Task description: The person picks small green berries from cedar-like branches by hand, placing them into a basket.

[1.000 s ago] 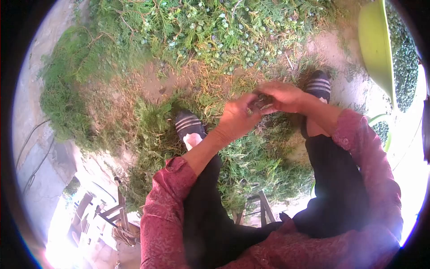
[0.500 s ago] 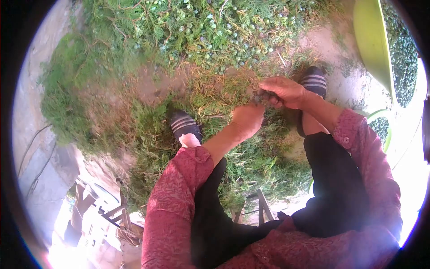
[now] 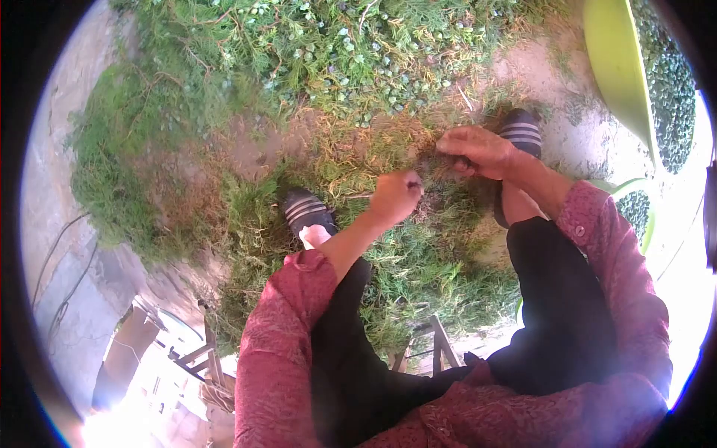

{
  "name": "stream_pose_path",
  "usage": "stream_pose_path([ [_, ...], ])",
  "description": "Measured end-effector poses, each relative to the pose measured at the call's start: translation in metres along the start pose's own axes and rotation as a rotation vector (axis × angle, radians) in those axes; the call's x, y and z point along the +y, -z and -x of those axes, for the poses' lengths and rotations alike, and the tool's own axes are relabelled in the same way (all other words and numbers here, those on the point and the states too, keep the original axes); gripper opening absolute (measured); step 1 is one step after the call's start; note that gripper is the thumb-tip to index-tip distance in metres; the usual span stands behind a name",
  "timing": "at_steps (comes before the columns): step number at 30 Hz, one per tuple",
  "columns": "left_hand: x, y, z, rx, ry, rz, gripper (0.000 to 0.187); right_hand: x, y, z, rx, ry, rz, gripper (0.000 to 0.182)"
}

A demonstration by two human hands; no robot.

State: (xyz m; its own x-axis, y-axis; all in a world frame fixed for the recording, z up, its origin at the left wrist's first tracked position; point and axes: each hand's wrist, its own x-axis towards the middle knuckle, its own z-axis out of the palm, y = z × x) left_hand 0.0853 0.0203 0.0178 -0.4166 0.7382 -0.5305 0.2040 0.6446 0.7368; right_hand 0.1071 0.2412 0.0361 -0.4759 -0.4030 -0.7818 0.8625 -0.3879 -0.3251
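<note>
My left hand (image 3: 396, 198) is curled closed above the strewn greenery between my feet; whatever its fingers hold, if anything, is hidden. To its right, my right hand (image 3: 478, 151) is also closed, thumb and fingers drawn together around something small and dark that I cannot make out. A gap separates the two hands. Beneath them lie loose green and yellowed conifer sprigs (image 3: 418, 261). Beyond them is a large heap of cut conifer branches (image 3: 351, 56) bearing many small blue-green cones.
A yellow-green basin (image 3: 618, 71) stands at upper right, beside a mass of small green pieces (image 3: 667, 93). A pale green rim (image 3: 635, 190) shows lower down. My striped shoes (image 3: 308, 209) rest among the sprigs. Wooden legs (image 3: 441, 343) show below me, and dark cords (image 3: 63, 254) lie at left.
My left hand has moved left and away from my right hand, where the two were almost touching. My right hand has barely shifted and stays closed.
</note>
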Motion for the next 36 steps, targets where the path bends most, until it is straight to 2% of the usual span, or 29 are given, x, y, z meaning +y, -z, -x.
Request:
stream_pose_path([
  [2, 0.002, 0.018, 0.005, -0.067, 0.403, 0.923, 0.014, -0.001, -0.004, -0.001, 0.032, -0.006, 0.287, 0.023],
  [3, 0.004, 0.022, 0.006, -0.063, 0.401, 0.924, 0.014, -0.002, -0.007, 0.0, 0.03, -0.005, 0.29, 0.023],
  [5, 0.007, 0.027, 0.011, -0.002, 0.466, 1.139, 0.014, -0.006, -0.02, 0.004, -0.009, -0.037, 0.533, 0.025],
  [9, 0.013, 0.03, 0.014, -0.003, 0.429, 1.255, 0.013, -0.002, -0.035, -0.006, -0.055, -0.028, 0.556, 0.029],
  [12, 0.016, 0.034, 0.015, 0.005, 0.391, 1.38, 0.012, -0.01, -0.044, -0.009, -0.046, -0.057, 0.589, 0.026],
  [14, 0.015, 0.036, 0.017, -0.003, 0.4, 1.53, 0.012, -0.016, -0.047, -0.01, -0.111, -0.038, 0.615, 0.022],
  [18, 0.002, 0.035, 0.024, -0.014, 0.346, 1.586, 0.01, -0.013, -0.048, -0.012, -0.169, -0.041, 0.598, 0.02],
  [20, -0.012, 0.043, 0.03, 0.021, 0.558, 1.142, 0.011, -0.017, -0.049, -0.007, -0.269, -0.025, 0.539, 0.018],
  [21, -0.023, 0.042, 0.034, 0.027, 0.555, 1.143, 0.011, -0.019, -0.049, -0.005, -0.271, -0.024, 0.545, 0.018],
  [23, -0.038, 0.041, 0.041, 0.109, 0.311, 0.154, 0.016, -0.021, -0.049, 0.001, -0.235, -0.055, 0.338, 0.019],
  [25, -0.042, 0.046, 0.032, 0.167, 0.305, 0.072, 0.021, -0.021, -0.048, 0.0, -0.213, -0.039, 0.335, 0.019],
  [27, -0.032, 0.06, 0.013, 0.565, 0.045, -0.026, 0.024, -0.022, -0.046, -0.002, -0.194, -0.022, 0.336, 0.02],
  [32, -0.016, 0.073, -0.033, 0.544, 0.095, -0.206, 0.023, -0.016, -0.03, -0.007, -0.222, 0.008, 0.51, 0.024],
  [36, -0.014, 0.07, -0.045, 0.48, 0.181, -0.369, 0.016, -0.012, -0.027, 0.005, -0.16, 0.001, 0.457, 0.025],
])
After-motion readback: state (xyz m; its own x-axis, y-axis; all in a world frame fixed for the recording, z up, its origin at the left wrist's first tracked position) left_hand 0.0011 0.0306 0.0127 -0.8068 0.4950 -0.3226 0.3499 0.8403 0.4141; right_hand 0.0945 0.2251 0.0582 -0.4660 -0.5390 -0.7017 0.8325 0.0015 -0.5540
